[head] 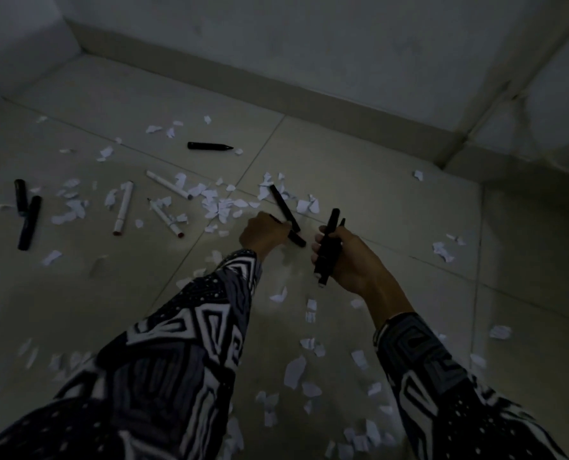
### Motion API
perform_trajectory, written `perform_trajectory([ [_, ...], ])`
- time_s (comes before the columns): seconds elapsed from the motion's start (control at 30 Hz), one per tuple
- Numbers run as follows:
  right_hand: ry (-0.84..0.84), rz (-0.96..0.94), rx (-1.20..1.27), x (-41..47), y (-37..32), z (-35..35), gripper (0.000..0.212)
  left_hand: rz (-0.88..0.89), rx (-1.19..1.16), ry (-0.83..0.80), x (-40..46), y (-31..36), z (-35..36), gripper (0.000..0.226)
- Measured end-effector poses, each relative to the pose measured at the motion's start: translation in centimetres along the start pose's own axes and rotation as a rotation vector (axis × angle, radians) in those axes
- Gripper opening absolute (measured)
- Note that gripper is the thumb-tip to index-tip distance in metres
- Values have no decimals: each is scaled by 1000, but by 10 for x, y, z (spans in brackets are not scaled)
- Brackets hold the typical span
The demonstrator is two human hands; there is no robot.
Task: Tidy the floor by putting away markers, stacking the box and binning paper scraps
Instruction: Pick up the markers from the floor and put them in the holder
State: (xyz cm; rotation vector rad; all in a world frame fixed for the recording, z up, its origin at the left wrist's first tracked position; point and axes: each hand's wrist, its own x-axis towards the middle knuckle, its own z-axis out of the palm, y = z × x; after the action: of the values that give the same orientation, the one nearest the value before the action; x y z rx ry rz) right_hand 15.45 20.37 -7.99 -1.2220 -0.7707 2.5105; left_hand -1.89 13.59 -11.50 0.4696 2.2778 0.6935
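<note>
Tiled floor, paper scraps, scattered markers

**Dim tiled corner**

Pale floor tiles run with dark grout lines to a low skirting board. Grey walls meet at corners on the left and right. Patterned black-and-white sleeves fill the foreground.
</note>
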Motion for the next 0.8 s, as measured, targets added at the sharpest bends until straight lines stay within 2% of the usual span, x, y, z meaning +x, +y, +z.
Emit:
perform_trajectory([
  [0.07,8,1,-23,-4,-5,-6,7,-18,-21,5,4,-3,3,29],
  [0.17,57,3,-77,-4,-5,-9,13,-97,-94,-12,7,-18,0,24],
  [0.37,87,41,-101,6,13,7,17,-112,-89,22,9,-30,3,66],
  [0.4,76,40,-93,7,14,9,18,-115,-77,22,10,-30,5,64],
  [0.5,96,22,-64,10,9,8,19,-114,-105,17,6,-22,5,38],
  [0.57,128,5,-53,11,4,6,24,-126,-146,-55,4,-14,-2,37],
  [0.63,167,-17,-122,12,-1,4,33,-52,-153,-216,0,1,-14,44],
  [0.7,113,4,-227,14,-4,3,57,31,-91,-411,-10,21,-32,62],
  [0.73,48,15,-231,17,-4,2,68,62,-42,-440,-13,31,-38,75],
  [0.8,-15,20,-158,18,-2,6,67,133,25,-323,-8,42,-46,79],
])
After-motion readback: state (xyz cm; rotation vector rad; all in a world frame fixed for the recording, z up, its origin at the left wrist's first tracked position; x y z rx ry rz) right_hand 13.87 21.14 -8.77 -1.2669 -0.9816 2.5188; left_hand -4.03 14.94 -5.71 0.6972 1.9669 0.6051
